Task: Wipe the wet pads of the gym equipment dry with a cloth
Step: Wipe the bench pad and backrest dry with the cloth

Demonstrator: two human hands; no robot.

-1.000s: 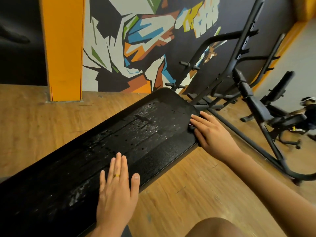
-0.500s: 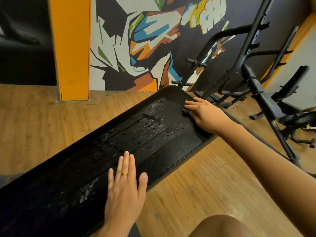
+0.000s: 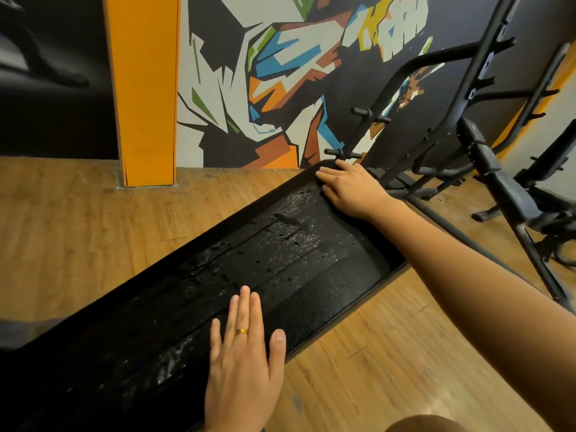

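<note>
left hand (image 3: 241, 363) flat on wet pad (image 3: 280, 244) | right hand (image 3: 346, 188) pressing pad's far end

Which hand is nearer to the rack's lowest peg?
Right. The right hand lies on the far end of the pad, just beside the peg; the left hand rests flat on the near part, far from it.

Left hand (image 3: 241, 363) on pad (image 3: 296, 254), right hand (image 3: 349, 190) at far end

We see the bench pad (image 3: 314, 294) in black pebbled vinyl, wet and glossy down its centre; wood-grain floor (image 3: 78, 232) beside it; matt black metal frame (image 3: 436, 132) behind it.
</note>
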